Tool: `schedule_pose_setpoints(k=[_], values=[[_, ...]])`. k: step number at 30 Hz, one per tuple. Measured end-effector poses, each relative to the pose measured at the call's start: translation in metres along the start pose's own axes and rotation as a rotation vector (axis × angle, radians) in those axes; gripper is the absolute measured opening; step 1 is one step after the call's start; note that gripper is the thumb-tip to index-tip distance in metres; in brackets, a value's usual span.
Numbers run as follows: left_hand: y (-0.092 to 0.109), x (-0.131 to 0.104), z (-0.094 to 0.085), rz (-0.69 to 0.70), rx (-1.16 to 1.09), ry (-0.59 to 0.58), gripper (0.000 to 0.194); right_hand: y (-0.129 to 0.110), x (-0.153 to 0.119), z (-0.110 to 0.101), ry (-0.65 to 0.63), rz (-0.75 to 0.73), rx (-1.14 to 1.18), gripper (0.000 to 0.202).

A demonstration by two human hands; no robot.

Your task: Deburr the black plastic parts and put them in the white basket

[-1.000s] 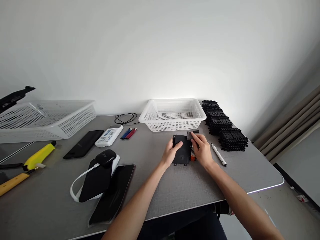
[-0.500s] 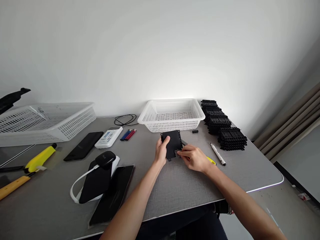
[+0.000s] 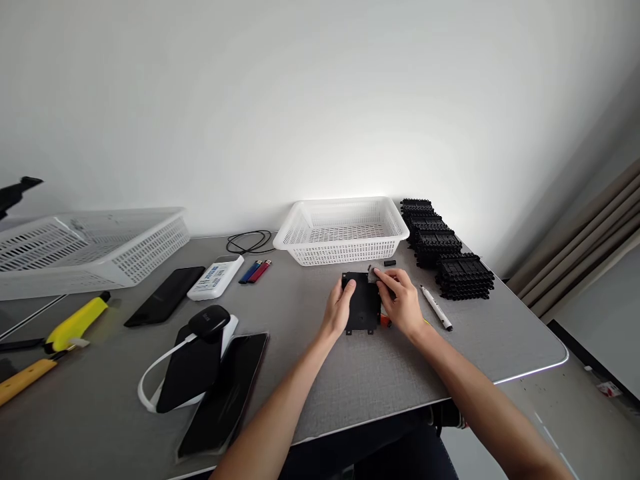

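Note:
A flat black panel (image 3: 363, 310) with small tabs on its edge is held above the grey table, in front of a white basket. My left hand (image 3: 337, 310) grips its left side, thumb on the face. At the panel's upper right corner, my right hand (image 3: 400, 300) pinches a small greyish piece (image 3: 372, 274), too small to name. Part of an orange and black object (image 3: 385, 321) shows beneath my right hand, beside the panel's right edge.
White basket (image 3: 343, 232) behind my hands; stacks of black panels (image 3: 464, 275) and a white marker (image 3: 436, 308) to the right. Leftward lie lighters (image 3: 255, 271), a white box (image 3: 215, 277), phones (image 3: 164, 296), a yellow-handled tool (image 3: 77, 325) and another basket (image 3: 135, 250).
The panel has moved right and been turned in my left hand. My right hand has gone from its lower right corner up to the upper right one.

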State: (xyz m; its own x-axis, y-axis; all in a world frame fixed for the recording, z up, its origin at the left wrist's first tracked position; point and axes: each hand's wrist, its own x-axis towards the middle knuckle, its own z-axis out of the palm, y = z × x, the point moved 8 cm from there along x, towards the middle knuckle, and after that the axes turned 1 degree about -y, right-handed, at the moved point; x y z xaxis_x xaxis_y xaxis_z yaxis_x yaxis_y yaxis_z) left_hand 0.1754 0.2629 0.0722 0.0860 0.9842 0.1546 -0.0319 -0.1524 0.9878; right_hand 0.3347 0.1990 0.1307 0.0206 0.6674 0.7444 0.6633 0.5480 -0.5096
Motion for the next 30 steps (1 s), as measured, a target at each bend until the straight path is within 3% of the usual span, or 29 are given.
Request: schedule_pose_setpoints(k=[3, 7, 10, 15, 20, 23, 28, 30], values=[[0.004, -0.005, 0.011, 0.017, 0.008, -0.084, 0.042, 0.003, 0.0, 0.003, -0.026, 0.015, -0.01, 0.034], [0.003, -0.005, 0.013, 0.021, 0.029, -0.102, 0.044, -0.001, 0.0, 0.008, -0.097, -0.019, -0.005, 0.032], [-0.005, -0.001, 0.006, 0.001, 0.008, -0.033, 0.044, -0.006, -0.002, 0.013, -0.157, -0.039, 0.007, 0.031], [-0.021, 0.009, -0.021, -0.041, -0.002, 0.16, 0.048, -0.022, -0.012, 0.031, -0.373, -0.143, 0.042, 0.029], [-0.023, 0.013, -0.03, -0.025, 0.012, 0.199, 0.045, -0.028, -0.018, 0.039, -0.529, -0.189, 0.077, 0.029], [-0.021, 0.013, -0.029, -0.019, 0.026, 0.2, 0.044, -0.027, -0.012, 0.03, -0.474, -0.133, 0.169, 0.028], [-0.025, 0.01, -0.024, -0.049, 0.006, 0.198, 0.052, -0.013, 0.0, 0.004, -0.111, 0.007, 0.181, 0.026], [-0.028, 0.007, -0.018, -0.057, -0.025, 0.171, 0.057, -0.005, 0.0, 0.001, -0.03, 0.071, 0.139, 0.028]])
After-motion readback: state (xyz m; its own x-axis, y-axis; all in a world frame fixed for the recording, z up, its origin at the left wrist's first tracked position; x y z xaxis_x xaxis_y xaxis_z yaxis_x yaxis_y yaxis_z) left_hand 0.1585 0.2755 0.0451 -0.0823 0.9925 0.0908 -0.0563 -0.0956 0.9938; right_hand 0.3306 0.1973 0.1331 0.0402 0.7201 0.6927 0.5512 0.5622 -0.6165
